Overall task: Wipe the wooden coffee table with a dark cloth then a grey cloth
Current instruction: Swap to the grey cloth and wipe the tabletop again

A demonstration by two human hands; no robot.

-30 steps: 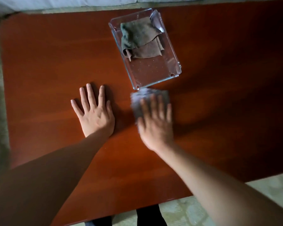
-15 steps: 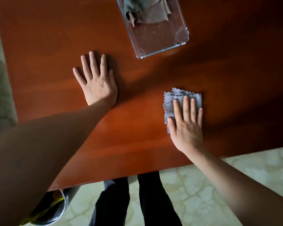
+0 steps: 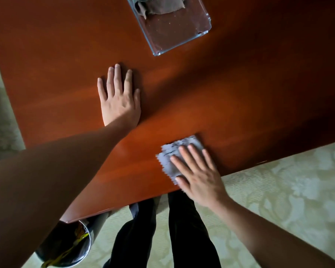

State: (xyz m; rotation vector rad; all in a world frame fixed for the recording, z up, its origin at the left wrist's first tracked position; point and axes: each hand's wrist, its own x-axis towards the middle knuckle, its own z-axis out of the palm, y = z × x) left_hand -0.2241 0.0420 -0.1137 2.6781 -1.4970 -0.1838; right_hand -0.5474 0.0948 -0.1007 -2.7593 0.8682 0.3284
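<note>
On the left, the left grip (image 3: 120, 101) is laid flat and released on the wooden bench (image 3: 46, 64). Farther back, the dark cloth (image 3: 162, 6) is seen bunched in a glass tray (image 3: 174, 33). Near the front edge, the grey cloth (image 3: 169, 157) is pressed under the flat, released right grip (image 3: 199, 176). Even pressure and overlapping strokes are advised. Pale patterned carpet (image 3: 288, 190) is seen at right.

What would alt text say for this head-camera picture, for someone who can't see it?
Seen from above, a person's right hand presses a small grey cloth flat near the front edge of a reddish wooden table. The left hand lies flat on the bare wood further in; beyond it a clear glass tray holds crumpled dark cloths.
</note>
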